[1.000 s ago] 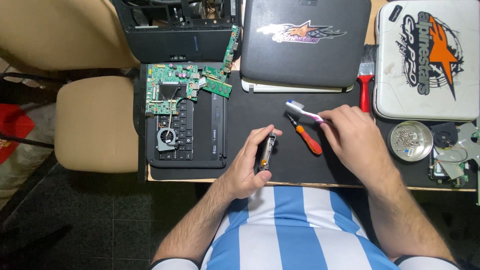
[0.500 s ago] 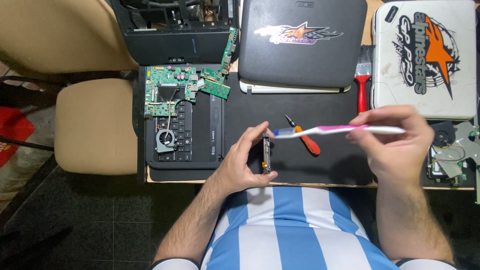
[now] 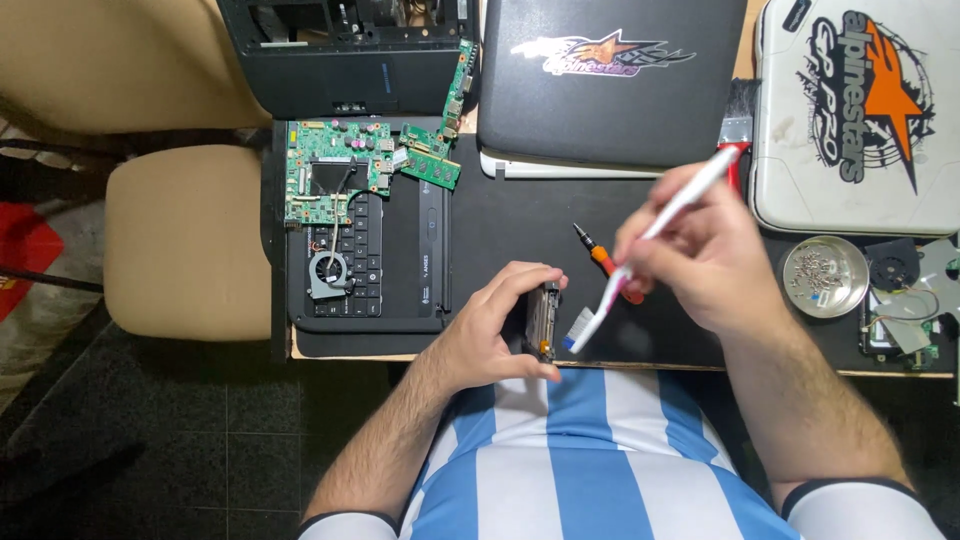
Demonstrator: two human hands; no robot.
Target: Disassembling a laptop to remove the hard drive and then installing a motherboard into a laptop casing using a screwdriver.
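A: What is the left hand [image 3: 490, 335] doing?
B: Its fingers are curled around a small drive [image 3: 541, 320], held on its edge at the desk's front.
A: And the right hand [image 3: 700, 255]?
B: It pinches a white toothbrush [image 3: 650, 245], with the bristles just beside the drive.

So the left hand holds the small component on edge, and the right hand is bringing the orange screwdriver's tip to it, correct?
Not quite. The head view shows the right hand bringing a white toothbrush, bristles first, to the small component that the left hand holds on edge. The orange screwdriver lies on the mat.
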